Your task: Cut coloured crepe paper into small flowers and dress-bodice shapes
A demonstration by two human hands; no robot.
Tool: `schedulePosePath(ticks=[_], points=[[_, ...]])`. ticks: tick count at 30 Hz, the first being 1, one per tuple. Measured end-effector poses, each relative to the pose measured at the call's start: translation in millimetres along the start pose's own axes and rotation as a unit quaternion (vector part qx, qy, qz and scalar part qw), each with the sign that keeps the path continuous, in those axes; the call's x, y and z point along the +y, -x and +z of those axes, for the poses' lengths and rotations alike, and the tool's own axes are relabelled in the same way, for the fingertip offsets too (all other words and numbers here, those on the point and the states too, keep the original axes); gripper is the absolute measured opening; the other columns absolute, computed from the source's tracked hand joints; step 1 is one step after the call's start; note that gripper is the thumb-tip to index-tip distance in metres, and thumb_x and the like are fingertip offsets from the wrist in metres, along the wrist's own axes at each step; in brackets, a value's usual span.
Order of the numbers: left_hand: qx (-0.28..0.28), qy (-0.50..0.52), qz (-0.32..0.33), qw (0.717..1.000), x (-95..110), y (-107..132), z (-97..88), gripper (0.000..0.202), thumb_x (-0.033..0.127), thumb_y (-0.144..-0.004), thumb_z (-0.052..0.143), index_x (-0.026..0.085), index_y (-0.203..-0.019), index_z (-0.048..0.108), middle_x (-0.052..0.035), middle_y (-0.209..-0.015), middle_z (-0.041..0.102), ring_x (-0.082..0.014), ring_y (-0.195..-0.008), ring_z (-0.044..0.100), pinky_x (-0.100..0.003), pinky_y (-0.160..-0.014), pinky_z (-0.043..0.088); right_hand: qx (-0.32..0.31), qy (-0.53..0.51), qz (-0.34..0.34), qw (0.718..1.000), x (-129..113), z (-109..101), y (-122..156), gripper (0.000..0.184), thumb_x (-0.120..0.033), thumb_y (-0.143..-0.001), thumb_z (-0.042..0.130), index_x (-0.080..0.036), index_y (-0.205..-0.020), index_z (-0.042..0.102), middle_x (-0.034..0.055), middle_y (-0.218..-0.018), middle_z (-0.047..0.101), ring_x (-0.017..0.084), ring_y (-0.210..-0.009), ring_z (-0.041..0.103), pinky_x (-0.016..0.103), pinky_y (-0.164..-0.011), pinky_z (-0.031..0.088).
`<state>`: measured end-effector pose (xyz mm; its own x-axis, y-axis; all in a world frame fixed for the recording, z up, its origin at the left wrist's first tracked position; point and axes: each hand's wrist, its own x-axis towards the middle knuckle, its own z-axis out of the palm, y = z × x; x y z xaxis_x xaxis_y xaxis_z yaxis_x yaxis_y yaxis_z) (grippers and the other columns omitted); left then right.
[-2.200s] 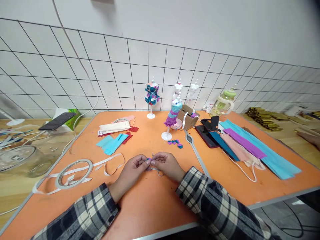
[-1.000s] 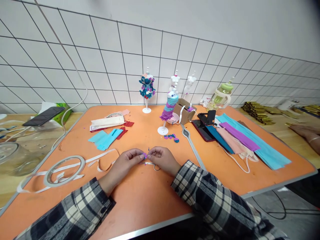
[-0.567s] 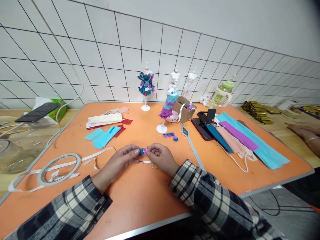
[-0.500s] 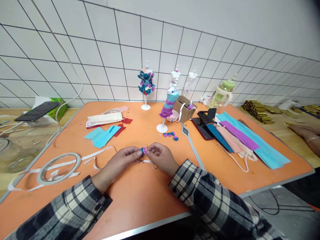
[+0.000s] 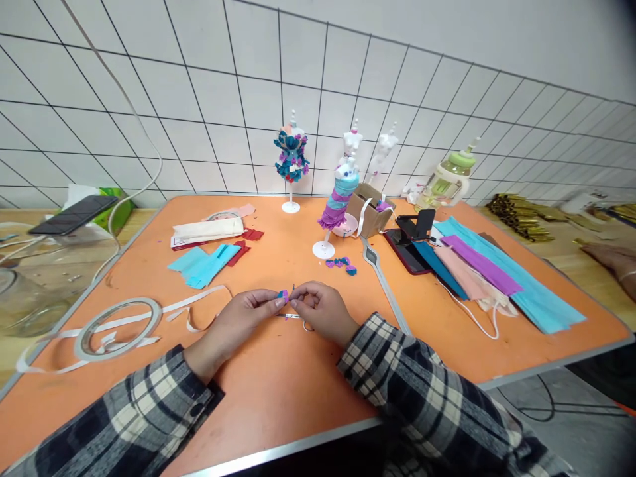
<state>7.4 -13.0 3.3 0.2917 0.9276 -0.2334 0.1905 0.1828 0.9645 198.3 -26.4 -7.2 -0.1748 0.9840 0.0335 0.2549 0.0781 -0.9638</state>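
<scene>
Fingertips of the left hand and the right hand are all pinched onto one tiny purple-and-blue paper bit. It's held just above the orange table, roughly midway along the near edge. The hands have barely budged in the last couple of seconds, but the bit was plain purple then and now shows blue beside the purple. So my guess is it got turned or folded, and the fiddly shaping is mid-way rather than done. Small scissors lie flat under the right hand, not gripped as far as I can tell. More cut bits sit farther in by the wrapped mannequin stand, and a tape ring lies toward the left edge.
</scene>
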Motion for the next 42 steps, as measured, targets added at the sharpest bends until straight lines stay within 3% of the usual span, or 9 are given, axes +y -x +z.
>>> schedulePosePath(ticks=[9,14,26,31,35,42], points=[[-0.013,-0.054,0.022,0.998,-0.3,1.1,0.9,0.039,0.056,-0.073,0.074,0.018,-0.084,0.078,-0.0054,-0.085,0.078,-0.0247,-0.082,0.067,-0.032,-0.077,0.047,0.000,0.029,-0.012,1.000,-0.6,-1.2,-1.0,0.010,-0.027,-0.078,0.066,-0.018,-0.081,0.070,-0.0063,-0.053,0.048,0.007,-0.048,0.042,0.020,-0.049,0.034],[-0.003,-0.052,0.039,0.998,0.9,1.9,1.0,0.036,0.055,-0.076,0.073,0.019,-0.082,0.075,-0.0029,-0.081,0.074,-0.0219,-0.080,0.065,-0.029,-0.075,0.046,-0.016,0.011,0.032,0.999,2.0,-0.2,-0.5,0.015,-0.030,-0.081,0.064,-0.017,-0.085,0.071,-0.0069,-0.048,0.046,0.007,-0.043,0.041,0.020,-0.044,0.030],[-0.037,-0.098,0.047,0.993,-1.8,1.5,-0.7,0.038,0.056,-0.078,0.070,0.019,-0.085,0.076,-0.0037,-0.082,0.074,-0.0222,-0.078,0.065,-0.030,-0.073,0.048,0.001,0.048,0.018,0.999,-4.1,-2.1,-1.3,0.006,-0.023,-0.077,0.067,-0.017,-0.076,0.067,-0.0068,-0.052,0.052,0.007,-0.046,0.043,0.019,-0.049,0.034],[-0.021,-0.092,0.048,0.994,1.4,3.0,0.1,0.039,0.057,-0.077,0.070,0.018,-0.082,0.076,-0.0043,-0.081,0.075,-0.0229,-0.078,0.065,-0.031,-0.072,0.048,-0.017,0.011,0.040,0.999,-5.5,-5.1,-0.8,0.017,-0.028,-0.081,0.062,-0.016,-0.088,0.072,-0.0062,-0.051,0.049,0.007,-0.044,0.041,0.020,-0.045,0.031],[-0.023,-0.095,0.055,0.994,4.4,4.1,2.9,0.039,0.056,-0.075,0.071,0.018,-0.081,0.075,-0.0046,-0.079,0.075,-0.0224,-0.075,0.065,-0.031,-0.070,0.048,-0.022,-0.011,0.056,0.998,-4.8,-4.6,0.7,0.023,-0.036,-0.081,0.063,-0.015,-0.080,0.070,-0.0060,-0.049,0.047,0.007,-0.043,0.042,0.020,-0.043,0.030],[-0.012,-0.097,0.067,0.993,7.1,5.2,8.3,0.035,0.054,-0.073,0.071,0.019,-0.078,0.073,-0.0031,-0.077,0.073,-0.0204,-0.073,0.064,-0.029,-0.069,0.048,-0.008,0.015,0.060,0.998,-3.4,-1.5,-1.2,0.021,-0.036,-0.079,0.068,-0.015,-0.075,0.068,-0.0061,-0.048,0.049,0.006,-0.043,0.043,0.019,-0.041,0.028]])
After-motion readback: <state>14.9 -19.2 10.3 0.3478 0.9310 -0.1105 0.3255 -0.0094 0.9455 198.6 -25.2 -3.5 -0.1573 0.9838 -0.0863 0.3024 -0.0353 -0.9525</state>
